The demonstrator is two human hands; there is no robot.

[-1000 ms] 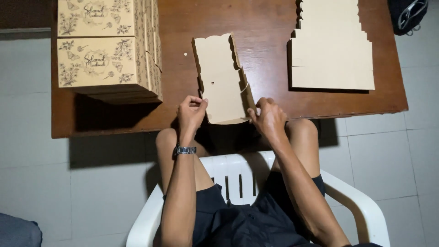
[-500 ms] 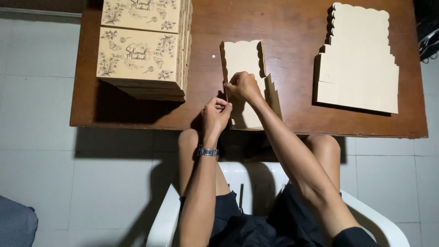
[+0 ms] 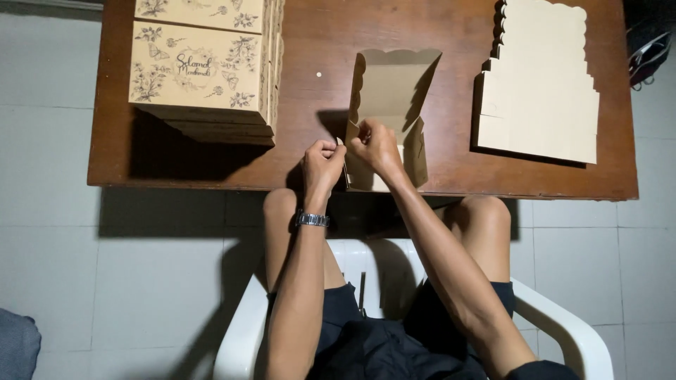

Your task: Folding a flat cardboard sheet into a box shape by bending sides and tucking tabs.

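A tan cardboard box with scalloped edges stands half folded on the brown wooden table, its lid raised toward the far side. My right hand pinches the box's left wall from inside. My left hand, with a metal watch on its wrist, grips the outside of that same left wall near the table's front edge. Both hands are nearly touching each other.
A stack of folded boxes with a flower print sits at the table's far left. A pile of flat tan box blanks lies at the right. I sit on a white plastic chair over a tiled floor.
The flat box blank has been raised into an open box shape with side walls up. My right hand moved from the box's right edge to its left wall, beside my left hand.
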